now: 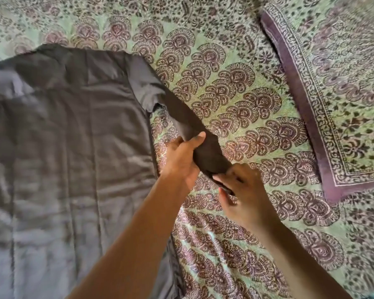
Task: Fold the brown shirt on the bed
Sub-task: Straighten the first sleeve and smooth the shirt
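Smooth, faintly sheeny brown shirt (69, 137) cloth on matt printed bedsheet (235, 87).

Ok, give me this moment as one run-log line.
stage: sleeve handling | left hand: grips sleeve mid-length | right hand: pinches cuff end | brown shirt: body flat on bedspread | fold: not yet made
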Motion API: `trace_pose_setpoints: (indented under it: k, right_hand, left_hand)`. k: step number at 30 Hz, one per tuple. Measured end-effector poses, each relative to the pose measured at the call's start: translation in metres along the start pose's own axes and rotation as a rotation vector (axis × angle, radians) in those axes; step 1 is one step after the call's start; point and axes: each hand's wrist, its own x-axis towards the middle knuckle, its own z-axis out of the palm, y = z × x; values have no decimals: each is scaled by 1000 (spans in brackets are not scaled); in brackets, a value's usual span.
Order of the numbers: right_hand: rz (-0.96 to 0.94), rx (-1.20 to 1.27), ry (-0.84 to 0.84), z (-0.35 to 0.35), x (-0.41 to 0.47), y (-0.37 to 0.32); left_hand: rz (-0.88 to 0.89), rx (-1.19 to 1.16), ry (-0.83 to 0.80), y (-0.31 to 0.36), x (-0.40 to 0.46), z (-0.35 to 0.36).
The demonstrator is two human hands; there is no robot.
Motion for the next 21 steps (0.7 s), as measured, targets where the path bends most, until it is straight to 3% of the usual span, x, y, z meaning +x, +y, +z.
trace_pose_setpoints:
  k: [2, 5, 8, 13, 17, 21]
  right_hand:
    - [170, 274, 46, -10, 1, -8]
    - [573, 582, 223, -18, 16, -18]
    - [877, 1048, 187, -22, 44, -10]
    - [885, 1369, 64, -15, 68, 31]
    - [906, 1148, 41, -28, 77, 43]
    - [917, 1020, 255, -70, 75, 73]
  left_hand:
    - [-4, 7, -7, -2, 4, 3]
    - [-10, 18, -81, -1, 4, 10]
    - [-12, 19, -160, 3, 1, 20]
    - [15, 42, -195, 12, 1, 38]
    - [53, 4, -109, 19, 8, 48]
    - [55, 11, -100, 20, 18, 55]
